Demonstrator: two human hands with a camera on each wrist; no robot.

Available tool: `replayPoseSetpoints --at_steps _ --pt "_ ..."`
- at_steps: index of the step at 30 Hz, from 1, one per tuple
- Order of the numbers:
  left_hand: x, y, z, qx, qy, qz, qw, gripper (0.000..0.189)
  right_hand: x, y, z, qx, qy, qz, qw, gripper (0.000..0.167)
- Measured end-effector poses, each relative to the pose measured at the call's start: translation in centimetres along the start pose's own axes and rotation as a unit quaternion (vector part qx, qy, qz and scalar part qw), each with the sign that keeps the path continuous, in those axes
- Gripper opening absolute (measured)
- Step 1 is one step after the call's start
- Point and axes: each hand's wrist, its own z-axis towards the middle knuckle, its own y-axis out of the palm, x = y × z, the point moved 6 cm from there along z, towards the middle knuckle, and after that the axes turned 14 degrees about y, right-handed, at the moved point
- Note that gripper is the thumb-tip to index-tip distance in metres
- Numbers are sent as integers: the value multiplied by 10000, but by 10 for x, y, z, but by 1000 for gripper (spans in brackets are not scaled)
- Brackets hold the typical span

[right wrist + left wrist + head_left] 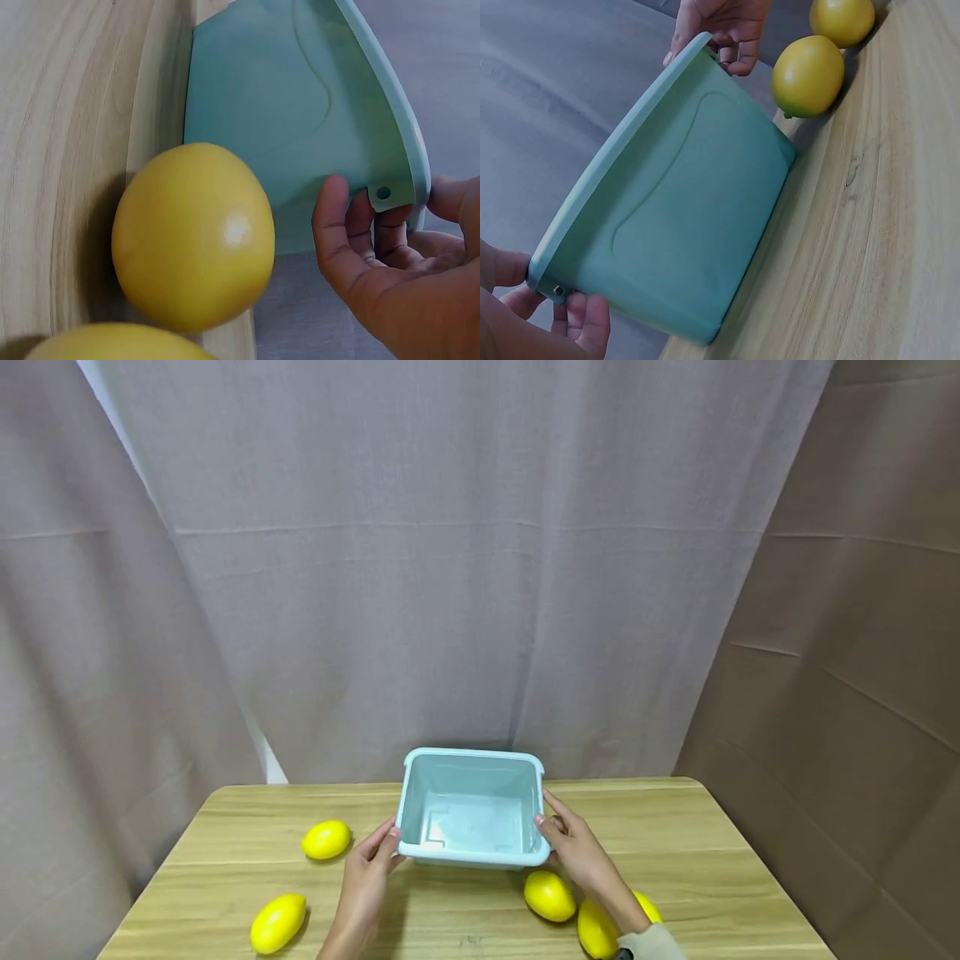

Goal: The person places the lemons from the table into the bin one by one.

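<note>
A pale blue-green plastic bin (472, 857) is held by both hands near the middle of the table, its inside bare in the head view. My left hand (366, 878) grips the rim at the near left corner, thumb on top and fingers curled beneath. At the right end, my right hand (581, 853) holds the rim the same way, with fingertips against the outer wall in the right wrist view. One lemon (193, 237) lies close beside the bin, near the right hand. Two more lemons sit under the right forearm, one of them (597, 932) partly covered by it.
On the left side of the wooden table (720, 868) lie two lemons, one farther back (326, 840) and one nearer (278, 924). Grey curtains (465, 568) hang behind the table's back edge and along both sides.
</note>
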Motion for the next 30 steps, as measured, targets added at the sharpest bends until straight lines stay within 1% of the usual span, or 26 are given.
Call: replayPoseSetpoints --at_steps 6,12,18,23,30 --pt "0 -3 -2 -10 9 -97 10000 44 2 1 0 48 161 83 9998 58" --pt "0 -7 -3 -33 11 -139 9999 45 1 3 -1 55 101 -35 9999 59" --pt "3 -10 -3 -159 -11 -103 9998 45 0 7 0 40 102 -6 9999 58" --pt "7 -11 -5 -273 26 -15 9996 45 1 9 1 93 138 -13 9999 57" --pt "8 -17 -6 -510 65 424 9978 49 1 11 0 147 156 17 9998 57"
